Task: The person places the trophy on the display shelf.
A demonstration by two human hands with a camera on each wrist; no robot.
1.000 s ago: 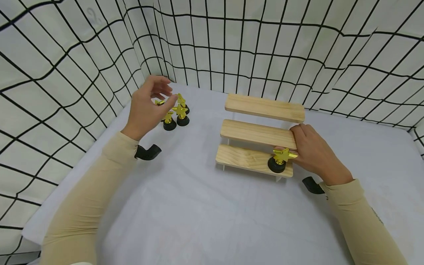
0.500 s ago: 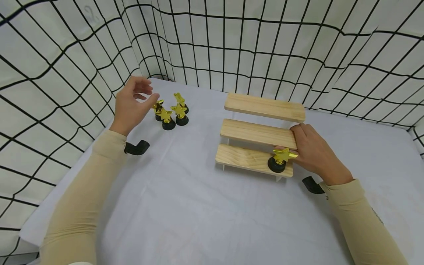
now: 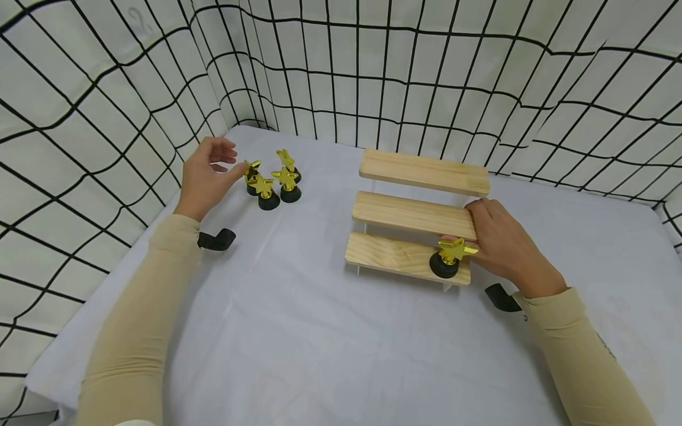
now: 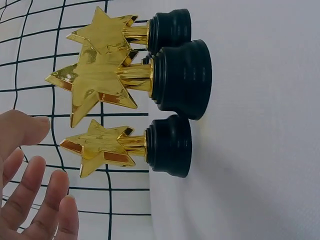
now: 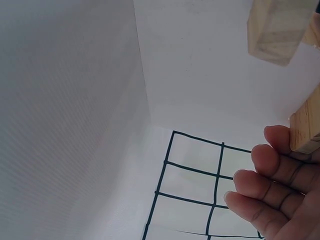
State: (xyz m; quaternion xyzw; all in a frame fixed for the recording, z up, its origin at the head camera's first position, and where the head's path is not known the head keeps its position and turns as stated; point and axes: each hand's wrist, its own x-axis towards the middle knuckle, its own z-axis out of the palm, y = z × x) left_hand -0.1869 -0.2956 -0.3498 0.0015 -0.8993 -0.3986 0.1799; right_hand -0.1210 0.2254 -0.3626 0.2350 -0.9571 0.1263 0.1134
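Note:
Several gold star trophies with black round bases stand grouped at the back left, the front one (image 3: 264, 188) nearest me. My left hand (image 3: 205, 177) is just left of the group, fingers loosely bent and holding nothing; the left wrist view has its thumb and fingers apart beside the star of a trophy (image 4: 100, 145). A three-step wooden display stand (image 3: 412, 214) is right of centre. My right hand (image 3: 503, 248) grips the right end of its middle step; in the right wrist view the fingers (image 5: 267, 187) reach past the wood. Another star trophy (image 3: 450, 259) stands on the bottom step's right end.
A white cloth (image 3: 298, 331) covers the table. Black wire grid panels (image 3: 346, 77) border the back and left side, with white sheeting behind them. A black curved piece (image 3: 217, 239) sticks out at my left wrist, another (image 3: 502, 297) at my right.
My left hand first moved left, away from over the trophies, uncovering them; then it lowered slightly beside the group. My right hand, the stand and the trophy on it stayed put.

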